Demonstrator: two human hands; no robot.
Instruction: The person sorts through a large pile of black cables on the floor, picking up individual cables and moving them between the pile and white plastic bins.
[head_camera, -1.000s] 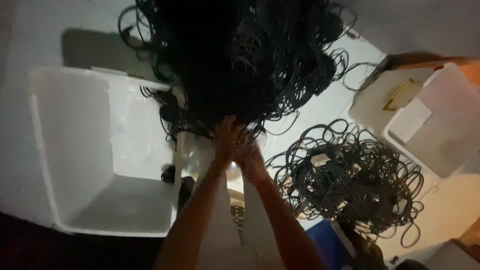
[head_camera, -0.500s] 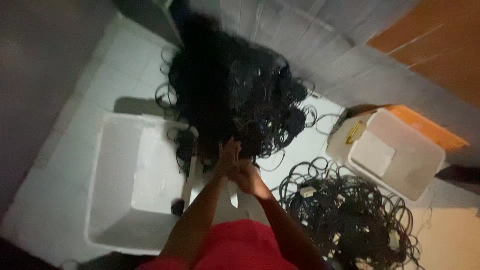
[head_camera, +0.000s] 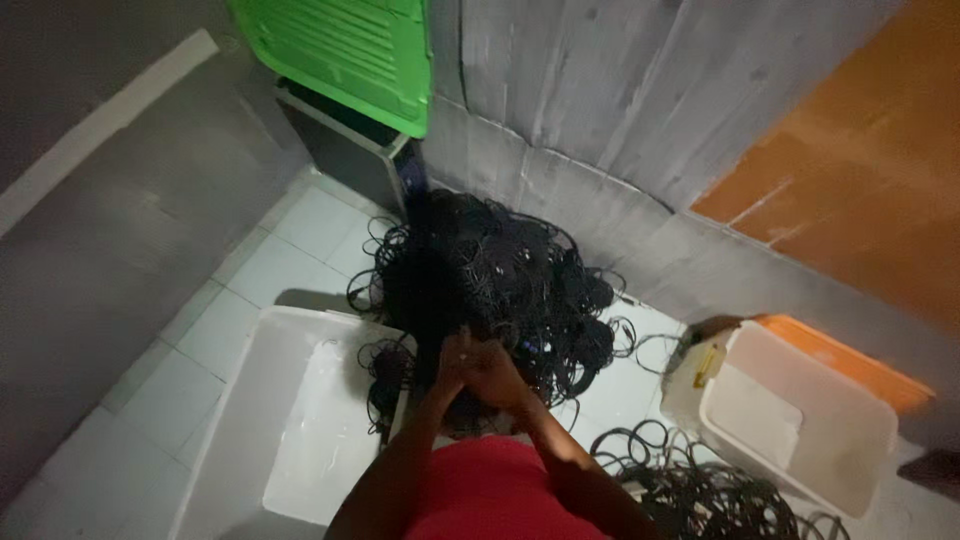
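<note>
both hands are pushed together at the near edge of the big tangled pile of black cables (head_camera: 490, 280), right in the middle of the shot. the left hand (head_camera: 450, 368) and right hand (head_camera: 495, 375) touch each other, fingers curled in against the cable mass, but it's dark down there and i honestly can't tell if they're clamped on a strand or just pressing into it.

the pile sits on the white tiled floor (head_camera: 300, 240) and backs up against the grey wall (head_camera: 600, 110), so no room behind it. its left fringe spills over the rim of a big white tub (head_camera: 250, 420), which takes up most of the floor on the left. far left there's a strip of bare tile running along the tub's outer edge.

on the right a smaller white bin (head_camera: 800, 420) stands tilted by an orange lid (head_camera: 850, 365), with a gap of tile between it and the pile, crossed by a few loose loops. a second, flatter heap of cables (head_camera: 700, 495) lies just in front of that bin, near the right arm.

up top a green crate (head_camera: 350, 55) rests on a dark box (head_camera: 345, 150) in the corner, just beyond the pile's far edge.
</note>
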